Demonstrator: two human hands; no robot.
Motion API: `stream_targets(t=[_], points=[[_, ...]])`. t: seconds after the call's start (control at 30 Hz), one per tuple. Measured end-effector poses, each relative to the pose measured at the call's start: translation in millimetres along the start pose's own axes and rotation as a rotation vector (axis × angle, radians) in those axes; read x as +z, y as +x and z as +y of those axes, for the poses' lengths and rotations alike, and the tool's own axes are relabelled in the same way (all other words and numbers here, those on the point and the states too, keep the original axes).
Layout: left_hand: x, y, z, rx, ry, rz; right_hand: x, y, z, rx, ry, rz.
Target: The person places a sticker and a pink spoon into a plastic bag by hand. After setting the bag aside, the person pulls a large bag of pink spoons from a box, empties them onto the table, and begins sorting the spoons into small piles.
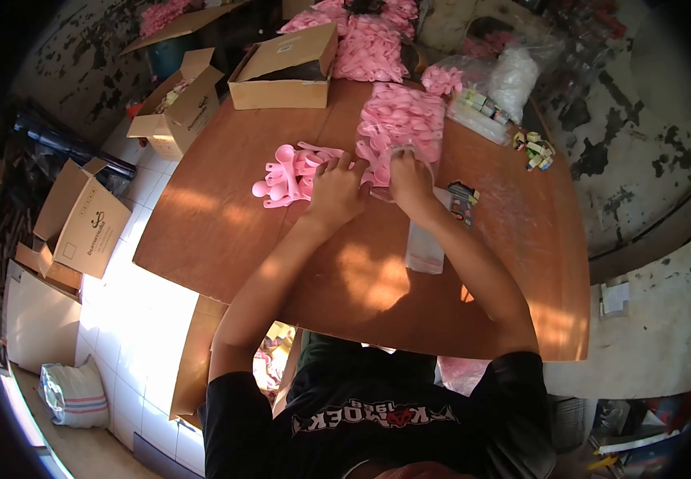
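Observation:
A loose pile of pink plastic spoons [281, 177] lies on the brown table [281, 255]. My left hand [337, 190] rests at the right side of this pile, its fingers curved over some spoons; what they grip is unclear. Just to the right, my right hand [410, 177] is closed at the lower edge of a clear bag full of pink spoons [399, 120]. Its fingertips are partly hidden, and the plastic seems pinched there. Below my right forearm, flat clear plastic bags [425, 243] lie beside small printed cards [463, 203].
An open cardboard box [280, 94] stands at the table's back edge, near more bagged pink spoons [369, 49]. Clear plastic packs [477, 118] and a small bundle of printed pieces [534, 152] lie at the right. Cartons [94, 223] stand on the floor at left.

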State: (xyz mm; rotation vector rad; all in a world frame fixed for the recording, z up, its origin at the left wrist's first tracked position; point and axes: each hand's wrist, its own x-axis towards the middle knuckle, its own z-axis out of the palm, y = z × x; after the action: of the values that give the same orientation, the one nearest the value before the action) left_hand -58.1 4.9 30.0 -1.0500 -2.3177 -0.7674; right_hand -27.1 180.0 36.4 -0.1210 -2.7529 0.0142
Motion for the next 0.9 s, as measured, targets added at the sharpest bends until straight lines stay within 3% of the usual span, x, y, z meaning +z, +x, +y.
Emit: stream_targets(t=[0.13, 0.2, 0.23, 0.27, 0.33, 0.37, 0.4, 0.47, 0.5, 0.53, 0.6, 0.73, 0.87, 0.9], points=[[-4, -1, 12, 0.007, -0.045, 0.111, -16, -16, 3, 0.01, 0.151, 0.058], [-10, -6, 17, -0.019, -0.157, 0.15, -27, -22, 13, 0.027, 0.411, 0.081], [-13, -9, 20, -0.043, -0.265, 0.191, -21, -20, 26, 0.117, 0.651, -0.083], [-16, -14, 25, -0.045, -0.266, 0.185, -19, -24, 35, 0.122, 0.653, -0.087], [-17, -23, 38, -0.288, -0.721, 0.064, -29, -33, 39, 0.161, 1.057, -0.203], [-3, -30, 38, -0.338, -0.915, 0.05, -35, -38, 41, 0.221, 1.106, -0.291], [0, -30, 45, -0.343, -0.916, 0.046, -35, -44, 39, 0.225, 1.106, -0.296], [3, -30, 56, -0.512, -1.044, -0.169, -34, -55, 33, 0.325, 1.227, -0.203], [-4, -30, 59, -0.388, -0.997, -0.23, -32, -59, 33, 0.328, 1.226, -0.205], [-13, -28, 62, -0.388, -1.0, -0.233, -30, -63, 33, 0.296, 1.197, -0.17], [-27, -25, 66, -0.487, -1.037, -0.595, -29, -70, 35, 0.271, 1.167, -0.129], [-36, -36, 56, -0.409, -1.072, -0.667, -38, -78, 40, 0.309, 1.466, -0.155], [-61, -50, 28, -0.579, -1.168, -0.656, -55, -82, 45, 0.304, 1.642, -0.34], [-65, -54, 18, -0.613, -1.329, -0.566, -60, -81, 42, 0.306, 1.644, -0.343]])
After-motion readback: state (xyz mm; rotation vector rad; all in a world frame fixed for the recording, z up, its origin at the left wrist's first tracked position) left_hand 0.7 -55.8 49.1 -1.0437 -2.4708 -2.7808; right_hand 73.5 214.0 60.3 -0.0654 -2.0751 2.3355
